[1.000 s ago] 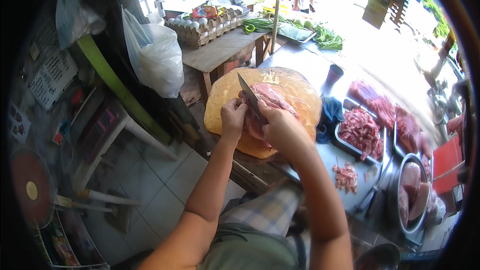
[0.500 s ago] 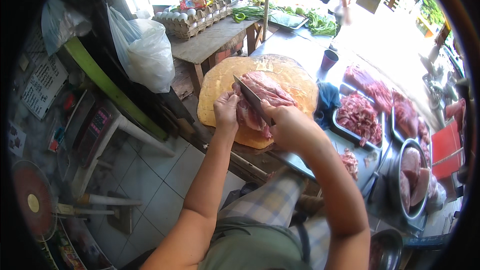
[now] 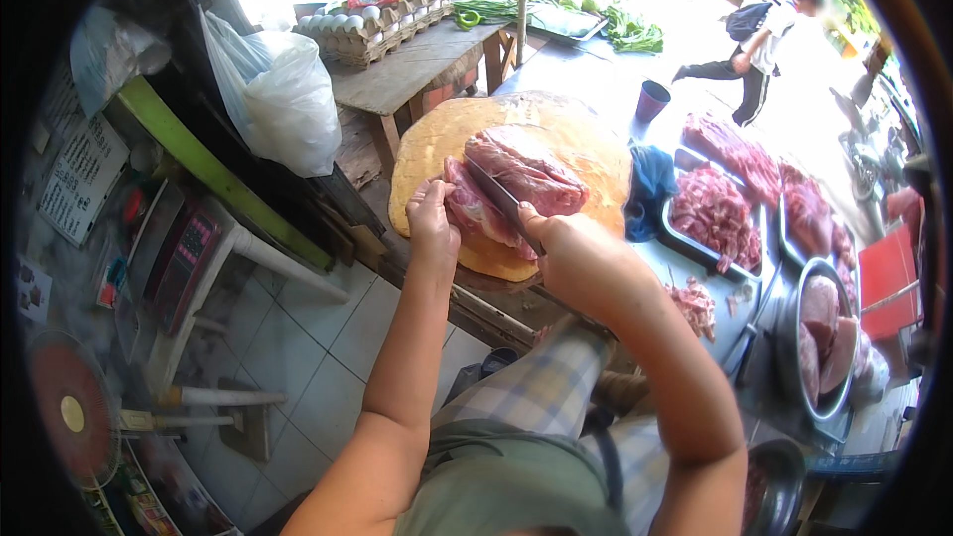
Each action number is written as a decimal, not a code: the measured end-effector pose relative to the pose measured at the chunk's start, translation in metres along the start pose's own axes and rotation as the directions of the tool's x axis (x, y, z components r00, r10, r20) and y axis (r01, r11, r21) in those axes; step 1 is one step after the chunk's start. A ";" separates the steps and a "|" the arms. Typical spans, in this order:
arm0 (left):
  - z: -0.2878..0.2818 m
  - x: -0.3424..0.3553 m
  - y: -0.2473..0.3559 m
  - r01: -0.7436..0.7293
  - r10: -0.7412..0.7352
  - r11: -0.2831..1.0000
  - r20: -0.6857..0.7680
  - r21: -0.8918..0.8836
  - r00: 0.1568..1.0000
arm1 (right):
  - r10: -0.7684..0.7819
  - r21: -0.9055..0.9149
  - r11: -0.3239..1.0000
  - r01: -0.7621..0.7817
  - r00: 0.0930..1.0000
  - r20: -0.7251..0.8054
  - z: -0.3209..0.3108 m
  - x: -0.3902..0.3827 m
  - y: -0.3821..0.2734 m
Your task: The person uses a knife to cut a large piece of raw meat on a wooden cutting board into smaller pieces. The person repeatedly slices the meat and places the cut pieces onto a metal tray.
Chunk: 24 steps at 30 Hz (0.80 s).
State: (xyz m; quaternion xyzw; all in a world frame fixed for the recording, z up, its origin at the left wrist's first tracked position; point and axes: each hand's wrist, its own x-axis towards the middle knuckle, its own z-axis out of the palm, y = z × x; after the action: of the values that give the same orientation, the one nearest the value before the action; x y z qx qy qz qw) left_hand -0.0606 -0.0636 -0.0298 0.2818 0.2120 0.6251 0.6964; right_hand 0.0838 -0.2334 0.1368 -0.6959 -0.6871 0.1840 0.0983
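Note:
A slab of raw meat [image 3: 526, 171] lies on a round wooden chopping block [image 3: 427, 154]. My right hand [image 3: 558, 246] is closed round the handle of a knife [image 3: 493, 193], whose blade sits in the meat and parts a flap from the larger piece. With closed fingers my left hand [image 3: 434, 210] grips the near-left edge of that flap. The blade's lower edge is hidden in the cut, and the handle is mostly covered by my right hand.
Right of the block are a blue cloth [image 3: 650, 179], a tray of sliced meat [image 3: 711, 273], a metal bowl with meat [image 3: 844, 402] and a dark cup [image 3: 651, 101]. Egg trays [image 3: 382, 38] stand on a wooden table behind. A person [image 3: 764, 45] passes at the far right.
The flap has opened wider from the larger piece, and my left hand has pulled it slightly left. The knife has shifted a little toward me. The passing person has moved right.

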 end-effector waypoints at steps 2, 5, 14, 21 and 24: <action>0.001 -0.006 0.003 0.076 -0.076 0.997 -0.003 0.029 0.997 | -0.064 0.036 0.997 0.067 0.995 -0.079 0.004 0.004 -0.002; 0.000 -0.008 0.010 0.071 -0.072 0.995 0.009 0.073 0.997 | -0.058 0.060 0.996 0.063 0.995 -0.082 0.014 0.032 -0.009; -0.026 0.003 0.018 0.084 -0.089 0.995 -0.135 -0.045 0.987 | -0.047 -0.090 0.995 0.044 0.998 -0.029 0.021 -0.005 -0.014; -0.028 -0.006 0.021 0.119 -0.118 0.993 -0.082 -0.001 0.990 | 0.011 -0.075 0.997 -0.015 0.999 -0.049 0.029 0.022 -0.032; -0.032 -0.002 0.026 0.104 -0.108 0.994 -0.151 -0.034 0.983 | 0.000 -0.116 0.993 -0.007 0.998 -0.055 0.032 0.036 -0.034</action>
State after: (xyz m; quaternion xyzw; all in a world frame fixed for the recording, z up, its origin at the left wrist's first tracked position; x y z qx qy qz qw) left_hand -0.1007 -0.0601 -0.0368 0.2122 0.2712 0.6097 0.7139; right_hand 0.0400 -0.2005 0.1166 -0.7065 -0.6924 0.1247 0.0763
